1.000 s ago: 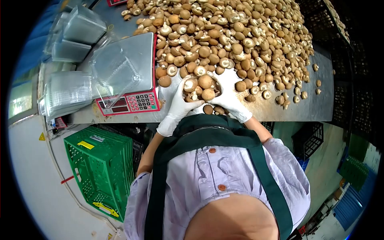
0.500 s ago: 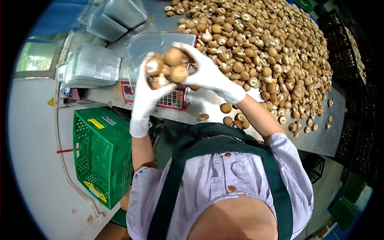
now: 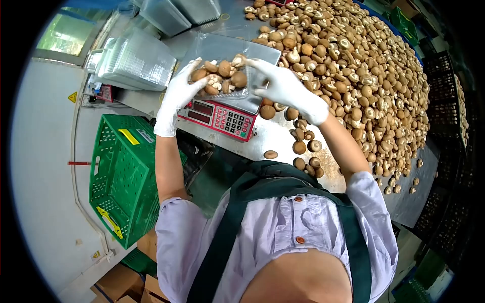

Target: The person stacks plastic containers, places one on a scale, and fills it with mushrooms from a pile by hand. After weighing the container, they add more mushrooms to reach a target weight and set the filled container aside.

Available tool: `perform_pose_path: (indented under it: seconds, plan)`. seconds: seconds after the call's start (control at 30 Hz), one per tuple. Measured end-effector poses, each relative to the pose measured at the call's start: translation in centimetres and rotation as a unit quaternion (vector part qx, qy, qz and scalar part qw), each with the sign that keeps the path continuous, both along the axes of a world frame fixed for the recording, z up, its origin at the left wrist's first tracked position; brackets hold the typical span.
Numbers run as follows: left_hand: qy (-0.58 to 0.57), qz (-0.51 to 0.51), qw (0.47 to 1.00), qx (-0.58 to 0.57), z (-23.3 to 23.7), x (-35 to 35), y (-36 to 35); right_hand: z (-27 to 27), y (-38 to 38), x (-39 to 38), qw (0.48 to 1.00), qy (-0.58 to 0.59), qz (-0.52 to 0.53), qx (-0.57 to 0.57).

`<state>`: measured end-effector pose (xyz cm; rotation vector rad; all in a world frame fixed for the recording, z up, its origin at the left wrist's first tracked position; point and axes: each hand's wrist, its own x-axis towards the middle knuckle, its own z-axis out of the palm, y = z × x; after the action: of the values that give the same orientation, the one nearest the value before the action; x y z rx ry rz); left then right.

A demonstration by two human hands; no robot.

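Observation:
Several brown mushrooms [image 3: 225,68] lie heaped in a clear plastic tray [image 3: 241,94] on the plate of a red digital scale [image 3: 217,117]. My left hand [image 3: 180,93], in a white glove, curves along the heap's left side, thumb and fingers apart around a mushroom cap [image 3: 198,74] that rests among the others. On the other side, my gloved right hand [image 3: 285,88] is open, its index fingertip right at the uppermost mushroom and its thumb stretched out beside the tray's right wall.
A large pile of mushrooms [image 3: 348,76] covers the table's right side, with loose ones [image 3: 299,147] near the front edge. Stacked clear trays [image 3: 136,59] stand at the left. Below them is a green crate [image 3: 124,177]; black crates [image 3: 444,101] stand at the far right.
The mushrooms held between both hands have come down into the tray on the scale. My hands have spread apart, and the camera view has shifted.

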<state>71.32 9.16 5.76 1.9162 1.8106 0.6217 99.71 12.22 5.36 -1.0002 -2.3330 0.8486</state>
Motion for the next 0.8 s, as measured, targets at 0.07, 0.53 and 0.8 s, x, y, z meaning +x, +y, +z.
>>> perform_pose_path:
  seconds: [0.07, 0.53, 0.8]
  plan:
    - [-0.143, 0.078, 0.985, -0.055, 1.1, -0.4, -0.9, -0.4, -2.0, 4.1, 0.999, -0.007, -0.042, 0.005]
    - [-0.321, 0.15, 0.934, 0.044, -3.1, -4.1, -5.2, -12.0, -22.4, 17.8, 0.913, -0.255, -0.265, -0.174]
    - [0.071, 0.054, 0.988, 0.126, -3.5, -1.2, -3.9, -10.3, -20.6, 15.6, 0.962, -0.158, -0.147, -0.165]
